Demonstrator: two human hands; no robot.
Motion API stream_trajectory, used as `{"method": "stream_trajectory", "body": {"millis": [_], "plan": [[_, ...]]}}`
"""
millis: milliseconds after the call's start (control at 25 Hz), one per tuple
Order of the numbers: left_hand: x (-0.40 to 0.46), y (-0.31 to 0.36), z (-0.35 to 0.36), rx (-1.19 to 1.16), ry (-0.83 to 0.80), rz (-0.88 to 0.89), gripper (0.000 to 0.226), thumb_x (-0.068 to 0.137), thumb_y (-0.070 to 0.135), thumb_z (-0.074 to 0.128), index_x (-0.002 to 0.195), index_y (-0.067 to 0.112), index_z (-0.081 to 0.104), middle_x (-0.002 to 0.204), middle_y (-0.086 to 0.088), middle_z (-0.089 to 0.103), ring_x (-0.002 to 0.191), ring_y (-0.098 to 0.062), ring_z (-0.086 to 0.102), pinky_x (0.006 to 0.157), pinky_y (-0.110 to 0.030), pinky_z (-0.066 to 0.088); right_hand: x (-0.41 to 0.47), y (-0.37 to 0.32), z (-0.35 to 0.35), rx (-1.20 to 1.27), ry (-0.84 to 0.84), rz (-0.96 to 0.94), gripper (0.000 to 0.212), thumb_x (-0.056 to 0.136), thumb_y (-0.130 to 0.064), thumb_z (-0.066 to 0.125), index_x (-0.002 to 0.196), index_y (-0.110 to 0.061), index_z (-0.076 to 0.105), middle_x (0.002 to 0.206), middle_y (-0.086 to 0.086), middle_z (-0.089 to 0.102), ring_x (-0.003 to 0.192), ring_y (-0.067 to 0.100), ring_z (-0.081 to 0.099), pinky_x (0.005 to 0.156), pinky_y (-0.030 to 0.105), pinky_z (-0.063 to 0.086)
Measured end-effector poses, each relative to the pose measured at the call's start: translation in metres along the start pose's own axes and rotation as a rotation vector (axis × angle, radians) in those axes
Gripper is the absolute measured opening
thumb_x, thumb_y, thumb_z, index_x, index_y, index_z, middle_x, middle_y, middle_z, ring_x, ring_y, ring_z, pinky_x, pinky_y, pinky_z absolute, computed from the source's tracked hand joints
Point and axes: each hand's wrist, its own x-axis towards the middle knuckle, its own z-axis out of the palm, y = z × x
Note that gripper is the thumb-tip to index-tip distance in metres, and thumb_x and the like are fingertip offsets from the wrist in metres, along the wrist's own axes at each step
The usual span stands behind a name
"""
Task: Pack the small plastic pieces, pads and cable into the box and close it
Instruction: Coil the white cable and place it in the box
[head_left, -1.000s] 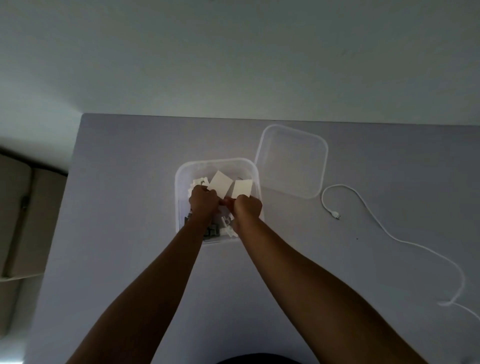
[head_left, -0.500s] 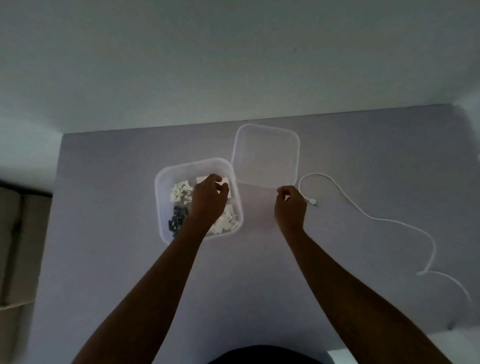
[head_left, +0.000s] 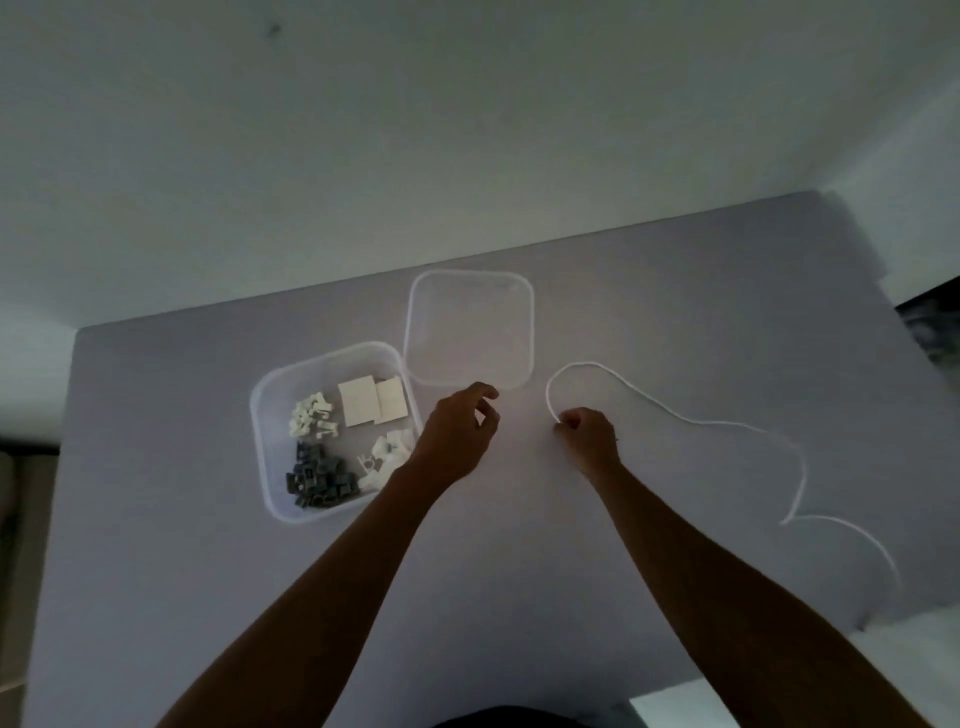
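Observation:
A clear plastic box (head_left: 267, 405) stands open on the grey table. Inside lie two white pads (head_left: 371, 400), cream plastic pieces (head_left: 311, 415), dark grey pieces (head_left: 319, 480) and white pieces (head_left: 384, 454). Its clear lid (head_left: 470, 327) lies flat behind and to the right of it. A thin white cable (head_left: 675, 415) snakes across the table to the right. My right hand (head_left: 589, 439) is closed on the cable's near end. My left hand (head_left: 460, 434) hovers just right of the box, fingers apart, holding nothing.
The grey table (head_left: 156, 545) ends at a pale wall behind. Its right edge runs past the cable's far loop (head_left: 852, 530). A pale shelf or furniture piece (head_left: 15, 519) stands off the left edge.
My left hand left the box, where the pads now lie, and moved right beside it. My right hand moved right and closed on the cable's end. The view shifted right.

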Motion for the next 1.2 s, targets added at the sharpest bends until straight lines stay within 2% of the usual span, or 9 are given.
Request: {"method": "stream_trajectory", "body": {"millis": [240,360,480,600,720,800,880,1000,1200], "plan": [[0.0,0.047,0.004,0.081,-0.14,0.272,0.059,0.088,0.022,0.067,0.142,0.025,0.044,0.147,0.005,0.043,0.134,-0.008,0.036,0.111,-0.027,0.027,-0.091,-0.058,-0.113,0.896,-0.504,0.122,0.032,0.101,-0.029,0.046,0.078,-0.012,0.058,0.059,0.002,0.044,0.053,0.015,0.04,0.048,0.026,0.032],[-0.009,0.105,-0.01,-0.175,-0.113,0.327,0.027,0.091,0.012,0.062,0.117,0.02,0.063,0.115,0.019,0.059,0.108,0.013,0.05,0.096,-0.02,0.039,-0.142,-0.1,-0.175,1.173,-0.785,-0.045,0.03,0.102,-0.03,0.041,0.081,-0.014,0.055,0.059,-0.001,0.036,0.048,0.01,0.027,0.044,0.022,0.022],[-0.023,0.164,-0.04,-0.346,-0.189,0.251,0.021,0.097,0.022,0.051,0.083,0.032,0.063,0.077,0.018,0.068,0.079,0.002,0.063,0.079,-0.031,0.049,-0.18,-0.144,-0.219,1.442,-0.817,-0.317,0.022,0.101,-0.026,0.042,0.092,-0.013,0.058,0.066,-0.001,0.053,0.054,0.009,0.048,0.052,0.021,0.037],[-0.045,0.204,-0.078,-0.324,-0.22,0.337,0.027,0.105,0.026,0.039,0.095,0.013,0.061,0.063,0.001,0.069,0.06,-0.015,0.068,0.069,-0.039,0.058,-0.199,-0.186,-0.251,1.68,-0.665,-0.585,0.017,0.1,-0.024,0.046,0.096,-0.016,0.061,0.084,-0.002,0.066,0.084,0.015,0.067,0.07,0.026,0.05],[-0.07,0.235,-0.12,-0.262,-0.191,0.358,0.024,0.103,0.028,0.044,0.096,0.014,0.062,0.05,0.004,0.053,0.04,-0.011,0.05,0.044,-0.025,0.048,-0.198,-0.22,-0.271,1.448,-0.259,-0.838,0.017,0.102,-0.02,0.046,0.094,-0.014,0.06,0.086,0.003,0.067,0.094,0.025,0.068,0.081,0.034,0.052],[-0.089,0.25,-0.155,-0.167,-0.122,0.438,0.024,0.099,0.032,0.051,0.088,0.017,0.067,0.047,0.008,0.049,0.041,-0.005,0.042,0.045,-0.018,0.038,-0.19,-0.235,-0.277,1.034,0.071,-0.937,0.018,0.103,-0.02,0.047,0.092,-0.009,0.056,0.079,0.006,0.064,0.082,0.022,0.066,0.079,0.034,0.05],[-0.105,0.259,-0.19,-0.099,-0.059,0.505,0.026,0.095,0.038,0.055,0.082,0.021,0.07,0.048,0.009,0.048,0.044,-0.005,0.04,0.047,-0.018,0.034,-0.183,-0.242,-0.277,0.586,0.206,-0.97,0.022,0.102,-0.021,0.046,0.086,-0.008,0.053,0.073,0.007,0.061,0.068,0.016,0.06,0.071,0.029,0.048],[-0.12,0.268,-0.237,-0.112,0.07,0.556,0.024,0.094,0.033,0.055,0.082,0.02,0.071,0.048,0.009,0.048,0.044,-0.005,0.036,0.047,-0.016,0.03,-0.19,-0.248,-0.268,0.323,-0.028,-0.949,0.032,0.102,-0.026,0.045,0.076,-0.008,0.05,0.064,0.006,0.053,0.056,0.016,0.048,0.06,0.032,0.042],[-0.111,0.271,-0.291,-0.306,0.304,0.554,0.03,0.091,0.04,0.055,0.076,0.016,0.065,0.046,0.005,0.035,0.043,-0.015,0.027,0.045,-0.027,0.022,-0.238,-0.27,-0.265,0.702,-0.681,-0.752,0.052,0.102,-0.05,0.035,0.068,-0.014,0.049,0.06,0.003,0.029,0.052,0.016,0.026,0.051,0.028,0.026]]}}
